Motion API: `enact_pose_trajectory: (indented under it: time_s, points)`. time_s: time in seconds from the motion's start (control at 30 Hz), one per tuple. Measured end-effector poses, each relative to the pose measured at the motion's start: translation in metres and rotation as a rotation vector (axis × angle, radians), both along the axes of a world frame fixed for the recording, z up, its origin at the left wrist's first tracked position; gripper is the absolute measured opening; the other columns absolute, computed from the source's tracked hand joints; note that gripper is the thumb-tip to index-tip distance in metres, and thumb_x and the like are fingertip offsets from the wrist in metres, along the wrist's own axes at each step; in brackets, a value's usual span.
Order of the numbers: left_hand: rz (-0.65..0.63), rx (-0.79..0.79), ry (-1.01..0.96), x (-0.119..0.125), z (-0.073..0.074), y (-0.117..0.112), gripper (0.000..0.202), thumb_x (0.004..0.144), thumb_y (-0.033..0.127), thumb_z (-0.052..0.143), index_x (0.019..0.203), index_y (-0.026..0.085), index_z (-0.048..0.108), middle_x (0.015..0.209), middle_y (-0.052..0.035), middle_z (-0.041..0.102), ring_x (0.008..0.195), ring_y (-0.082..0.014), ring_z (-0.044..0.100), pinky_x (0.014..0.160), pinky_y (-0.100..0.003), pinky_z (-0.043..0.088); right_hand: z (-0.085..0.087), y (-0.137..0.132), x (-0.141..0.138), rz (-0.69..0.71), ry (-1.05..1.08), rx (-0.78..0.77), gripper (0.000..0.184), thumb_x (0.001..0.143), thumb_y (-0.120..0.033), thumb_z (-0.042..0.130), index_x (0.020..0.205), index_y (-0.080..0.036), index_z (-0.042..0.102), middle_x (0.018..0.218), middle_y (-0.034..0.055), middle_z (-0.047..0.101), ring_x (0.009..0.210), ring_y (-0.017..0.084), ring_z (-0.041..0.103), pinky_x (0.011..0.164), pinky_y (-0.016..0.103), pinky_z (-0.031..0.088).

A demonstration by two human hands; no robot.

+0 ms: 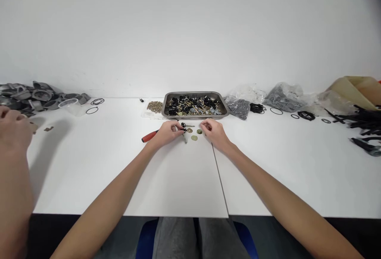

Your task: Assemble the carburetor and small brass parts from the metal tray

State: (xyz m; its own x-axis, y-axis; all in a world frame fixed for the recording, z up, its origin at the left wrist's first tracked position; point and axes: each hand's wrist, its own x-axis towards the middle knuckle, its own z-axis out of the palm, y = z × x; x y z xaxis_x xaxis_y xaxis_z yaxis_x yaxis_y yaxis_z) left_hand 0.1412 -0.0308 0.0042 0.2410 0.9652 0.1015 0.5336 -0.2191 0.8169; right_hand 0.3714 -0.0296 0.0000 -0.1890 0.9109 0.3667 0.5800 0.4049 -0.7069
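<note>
My left hand [169,133] pinches a small black part with a metal shank [185,137] pointing down toward the table. Under that hand lies a tool with a red handle [149,136], its other end hidden. Just beyond the left fingertips rests another black part with a metal shank [189,125]. Three flat round discs lie between my hands: a brownish disc [189,131], a dark green disc [199,131] and a yellowish disc [194,137]. Beside them, my right hand [214,133] has thumb and fingers pressed together; anything in them is too small to make out.
A metal tray [195,117] of mixed black and brass parts stands behind my hands. Small brass pieces [154,106] lie left of it, bagged grey parts [238,108] right. Another person's hand [13,130] is at far left, near grey castings [41,94] and a plastic cup [71,106].
</note>
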Motion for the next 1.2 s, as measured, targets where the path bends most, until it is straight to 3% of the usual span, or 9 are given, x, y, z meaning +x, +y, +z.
enact_pose_trajectory:
  time_s: [0.43, 0.53, 0.7, 0.93, 1.07, 1.2]
  points:
    - [0.015, 0.024, 0.014, 0.002, 0.003, 0.001, 0.026, 0.075, 0.034, 0.064, 0.089, 0.013, 0.069, 0.065, -0.0021, 0.059, 0.057, -0.0114, 0.045, 0.056, -0.024, 0.034, -0.002, -0.003, -0.004, 0.029, 0.007, -0.004, 0.024, 0.091, -0.03, 0.044, 0.072, -0.018, 0.053, 0.073, 0.0009, 0.058, 0.068, 0.014, 0.051, 0.064, 0.026, 0.034]
    - [0.0, 0.003, 0.008, 0.001, 0.003, 0.001, 0.026, 0.078, 0.035, 0.06, 0.089, 0.013, 0.069, 0.063, -0.0022, 0.057, 0.056, -0.0118, 0.045, 0.056, -0.025, 0.035, 0.003, -0.003, 0.0, 0.023, 0.025, 0.045, 0.025, 0.093, -0.03, 0.043, 0.073, -0.018, 0.054, 0.074, 0.0013, 0.058, 0.069, 0.014, 0.051, 0.065, 0.026, 0.035]
    - [-0.019, 0.035, 0.038, 0.003, 0.006, -0.002, 0.026, 0.079, 0.036, 0.06, 0.088, 0.014, 0.07, 0.079, -0.0056, 0.064, 0.063, -0.0123, 0.048, 0.059, -0.025, 0.037, 0.017, 0.008, 0.024, -0.046, -0.05, 0.109, 0.021, 0.091, -0.027, 0.047, 0.078, -0.016, 0.059, 0.081, 0.0038, 0.061, 0.074, 0.015, 0.052, 0.069, 0.028, 0.037]
    - [0.011, -0.005, 0.051, 0.005, 0.006, -0.003, 0.031, 0.073, 0.04, 0.068, 0.088, 0.014, 0.071, 0.061, -0.0005, 0.053, 0.057, -0.0113, 0.04, 0.053, -0.024, 0.03, 0.023, 0.014, 0.045, 0.03, -0.286, -0.005, 0.014, 0.087, -0.028, 0.055, 0.087, -0.017, 0.063, 0.092, 0.0066, 0.061, 0.082, 0.018, 0.055, 0.074, 0.03, 0.04]
    - [0.01, -0.03, 0.026, 0.003, 0.004, -0.002, 0.03, 0.074, 0.04, 0.068, 0.088, 0.014, 0.071, 0.06, 0.0001, 0.051, 0.056, -0.0113, 0.04, 0.053, -0.024, 0.028, 0.016, 0.01, 0.046, 0.041, -0.363, -0.021, 0.017, 0.083, -0.025, 0.062, 0.099, -0.019, 0.063, 0.102, 0.008, 0.06, 0.088, 0.021, 0.056, 0.076, 0.032, 0.041]
    - [0.021, -0.04, 0.021, 0.004, 0.004, -0.003, 0.03, 0.073, 0.04, 0.068, 0.088, 0.014, 0.071, 0.056, 0.0015, 0.048, 0.054, -0.0107, 0.038, 0.051, -0.024, 0.026, 0.007, 0.013, 0.047, 0.041, -0.353, 0.0, 0.015, 0.084, -0.02, 0.056, 0.097, -0.02, 0.063, 0.101, 0.0067, 0.059, 0.088, 0.02, 0.056, 0.078, 0.031, 0.042]
